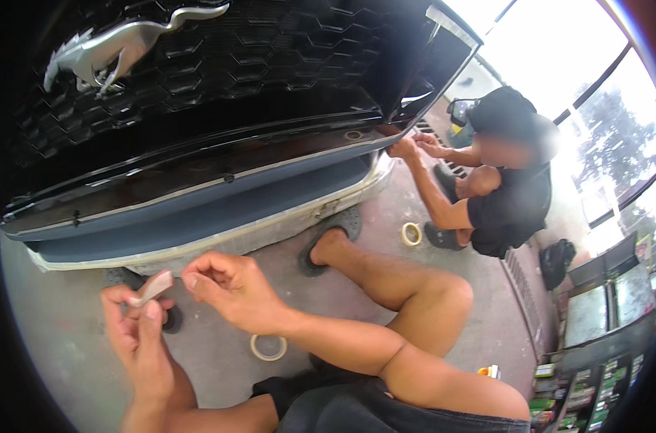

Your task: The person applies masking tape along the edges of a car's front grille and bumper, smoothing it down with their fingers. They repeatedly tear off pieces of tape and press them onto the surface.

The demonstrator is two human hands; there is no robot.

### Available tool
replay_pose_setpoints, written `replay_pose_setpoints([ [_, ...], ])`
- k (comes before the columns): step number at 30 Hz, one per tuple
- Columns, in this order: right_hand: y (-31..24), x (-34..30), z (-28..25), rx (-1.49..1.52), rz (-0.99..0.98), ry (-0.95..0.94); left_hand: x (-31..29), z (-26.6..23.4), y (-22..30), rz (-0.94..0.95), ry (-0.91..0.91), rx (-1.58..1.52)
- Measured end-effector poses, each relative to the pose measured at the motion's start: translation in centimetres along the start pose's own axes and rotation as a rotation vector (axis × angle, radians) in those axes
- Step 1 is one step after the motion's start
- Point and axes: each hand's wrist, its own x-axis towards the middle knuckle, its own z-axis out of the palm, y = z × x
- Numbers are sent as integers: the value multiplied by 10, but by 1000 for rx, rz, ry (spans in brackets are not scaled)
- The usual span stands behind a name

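Below the car's front bumper, my left hand (pixel 136 325) pinches a small folded pale strip (pixel 154 289) between thumb and fingers. What the strip is made of I cannot tell. My right hand (pixel 230 289) is just to its right, apart from the strip. Its thumb and fingertips are pressed together, and anything between them is too small to make out. Beyond both hands runs the grey lower bumper section (pixel 219 209), its edges lined with pale tape and masking (pixel 270 232).
A black grille (pixel 270 65) with a silver horse emblem (pixel 118 47) rises above. Tape rolls (pixel 268 356) (pixel 411 234) lie on the floor, another roll (pixel 353 136) on the bumper. At right a crouching co-worker (pixel 512 195) touches the bumper's corner. Shelving with goods (pixel 595 390) stands lower right.
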Motion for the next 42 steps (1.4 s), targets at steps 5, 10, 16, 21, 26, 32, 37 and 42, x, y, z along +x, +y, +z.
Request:
replay_pose_setpoints([
  [5,-17,-6,-9,194,44,-36,9,22,4,70,-98,49],
  [10,-31,-15,-24,254,85,-44,18,48,12,69,-151,43],
  [16,-35,-21,-53,321,48,70,36,82,-2,140,-205,72],
  [21,-33,-20,-64,376,21,102,40,93,-4,135,-279,-12],
  [26,-24,-17,-65,399,-36,104,40,94,-8,113,-287,-19],
  [32,-34,-14,-51,385,-30,148,38,86,-4,157,-278,-10],
  [37,-45,-12,-47,337,-87,181,42,89,7,193,-138,3],
  [42,-89,2,-69,301,-367,191,70,124,43,248,-140,-22],
])
